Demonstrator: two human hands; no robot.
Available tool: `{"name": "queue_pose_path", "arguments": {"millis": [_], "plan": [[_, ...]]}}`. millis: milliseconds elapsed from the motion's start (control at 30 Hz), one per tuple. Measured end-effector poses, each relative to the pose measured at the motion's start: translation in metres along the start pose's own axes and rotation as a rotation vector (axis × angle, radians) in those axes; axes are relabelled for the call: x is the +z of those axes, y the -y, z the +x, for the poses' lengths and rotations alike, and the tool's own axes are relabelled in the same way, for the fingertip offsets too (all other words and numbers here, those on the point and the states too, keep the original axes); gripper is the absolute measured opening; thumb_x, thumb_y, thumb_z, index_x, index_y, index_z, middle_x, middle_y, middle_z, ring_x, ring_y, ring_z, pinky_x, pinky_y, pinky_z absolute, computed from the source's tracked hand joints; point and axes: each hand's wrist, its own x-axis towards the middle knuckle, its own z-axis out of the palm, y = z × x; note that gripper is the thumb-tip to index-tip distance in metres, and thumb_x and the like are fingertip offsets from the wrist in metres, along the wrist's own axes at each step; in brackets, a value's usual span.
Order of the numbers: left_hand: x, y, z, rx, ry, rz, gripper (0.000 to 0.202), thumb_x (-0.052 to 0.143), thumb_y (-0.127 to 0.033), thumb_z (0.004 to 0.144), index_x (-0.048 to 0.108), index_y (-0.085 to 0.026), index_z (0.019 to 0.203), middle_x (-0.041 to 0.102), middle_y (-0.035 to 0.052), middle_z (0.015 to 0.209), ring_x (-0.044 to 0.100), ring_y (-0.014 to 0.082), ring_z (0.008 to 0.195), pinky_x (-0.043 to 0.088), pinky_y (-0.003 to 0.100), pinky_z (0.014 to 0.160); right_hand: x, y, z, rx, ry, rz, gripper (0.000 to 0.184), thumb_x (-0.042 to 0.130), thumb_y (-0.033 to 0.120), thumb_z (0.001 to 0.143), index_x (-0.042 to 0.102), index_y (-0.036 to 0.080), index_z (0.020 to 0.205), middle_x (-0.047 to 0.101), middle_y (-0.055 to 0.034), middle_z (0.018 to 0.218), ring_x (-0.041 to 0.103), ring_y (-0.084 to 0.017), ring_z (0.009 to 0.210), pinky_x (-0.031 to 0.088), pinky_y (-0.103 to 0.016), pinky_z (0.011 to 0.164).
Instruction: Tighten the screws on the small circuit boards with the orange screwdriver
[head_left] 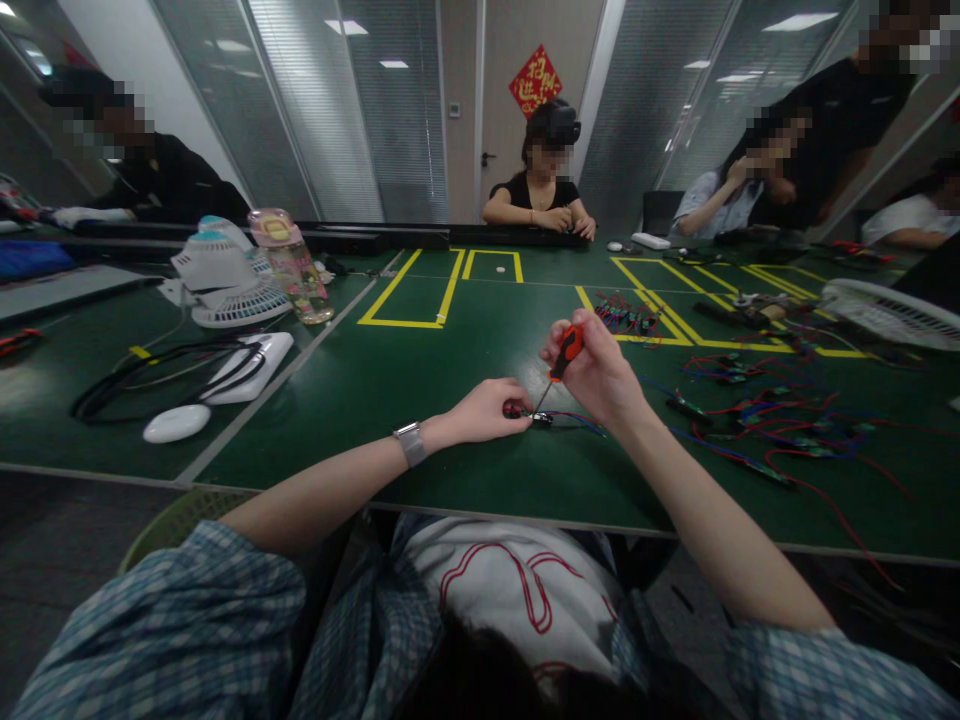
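Note:
My right hand (600, 372) is closed round the red and black handle of a screwdriver (568, 352). The screwdriver leans, its thin shaft running down to a small circuit board (541, 417) with red and blue wires. Whether the tip touches the board is too small to tell. My left hand (495, 410) rests on the green table (450, 480), its fingers curled round the board's left end and holding it. A dark reddish part shows between those fingers.
More wired circuit boards (757, 410) lie spread at the right, with a bundle (626, 315) behind my right hand. On the left stand a drink bottle (292, 265), a white fan (225, 275) and a coiled black cable (142, 375). A person (544, 190) sits opposite.

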Motion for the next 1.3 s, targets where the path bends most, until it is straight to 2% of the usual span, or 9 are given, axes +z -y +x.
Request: {"name": "queue_pose_path", "arguments": {"millis": [133, 300, 533, 800, 1067, 1300], "plan": [[-0.0004, -0.0012, -0.0001, -0.011, 0.001, -0.014, 0.008, 0.069, -0.019, 0.080, 0.071, -0.014, 0.086, 0.062, 0.0018, 0.081, 0.057, 0.0111, 0.070, 0.045, 0.021, 0.067, 0.0016, 0.0006, 0.0009, -0.007, -0.023, -0.026, 0.032, 0.084, 0.039, 0.065, 0.057, 0.027, 0.079, 0.060, 0.0061, 0.078, 0.054, -0.009, 0.065, 0.051, -0.027, 0.069], [-0.0001, -0.0009, -0.0003, -0.003, -0.004, -0.011, 0.008, 0.069, -0.018, 0.080, 0.071, -0.013, 0.086, 0.062, 0.0018, 0.081, 0.057, 0.0109, 0.070, 0.045, 0.021, 0.067, 0.0003, -0.0013, 0.0020, -0.002, -0.028, -0.042, 0.031, 0.083, 0.043, 0.065, 0.063, 0.028, 0.084, 0.059, 0.0056, 0.071, 0.054, -0.010, 0.063, 0.050, -0.028, 0.067], [-0.0006, -0.0020, 0.0001, -0.009, 0.003, -0.021, 0.008, 0.069, -0.017, 0.079, 0.071, -0.013, 0.085, 0.061, 0.0013, 0.080, 0.056, 0.0104, 0.069, 0.043, 0.020, 0.065, -0.0026, -0.0028, 0.0018, -0.015, 0.028, -0.026, 0.025, 0.080, 0.042, 0.071, 0.068, 0.029, 0.089, 0.061, 0.0048, 0.071, 0.054, -0.009, 0.062, 0.049, -0.026, 0.065], [0.0009, 0.0009, -0.0002, 0.005, 0.000, -0.015, 0.008, 0.069, -0.017, 0.080, 0.070, -0.013, 0.086, 0.061, 0.0013, 0.081, 0.055, 0.0106, 0.070, 0.043, 0.021, 0.066, -0.0037, -0.0035, 0.0010, -0.023, 0.006, -0.097, 0.034, 0.073, 0.042, 0.079, 0.062, 0.036, 0.110, 0.061, 0.0066, 0.075, 0.055, -0.009, 0.063, 0.050, -0.026, 0.067], [0.0004, 0.0001, -0.0002, -0.012, 0.004, -0.001, 0.007, 0.069, -0.018, 0.079, 0.070, -0.014, 0.085, 0.061, 0.0012, 0.081, 0.056, 0.0110, 0.070, 0.044, 0.021, 0.066, -0.0041, -0.0042, 0.0017, -0.033, 0.018, -0.086, 0.024, 0.075, 0.044, 0.077, 0.060, 0.033, 0.092, 0.061, 0.0070, 0.075, 0.055, -0.009, 0.065, 0.050, -0.026, 0.070], [-0.0005, -0.0021, 0.0002, -0.005, 0.000, -0.007, 0.007, 0.069, -0.017, 0.079, 0.070, -0.013, 0.084, 0.061, 0.0012, 0.079, 0.056, 0.0110, 0.070, 0.044, 0.021, 0.066, -0.0002, -0.0021, 0.0004, -0.017, 0.040, -0.071, 0.025, 0.078, 0.043, 0.074, 0.061, 0.031, 0.087, 0.061, 0.0060, 0.074, 0.054, -0.010, 0.063, 0.049, -0.027, 0.069]]}}
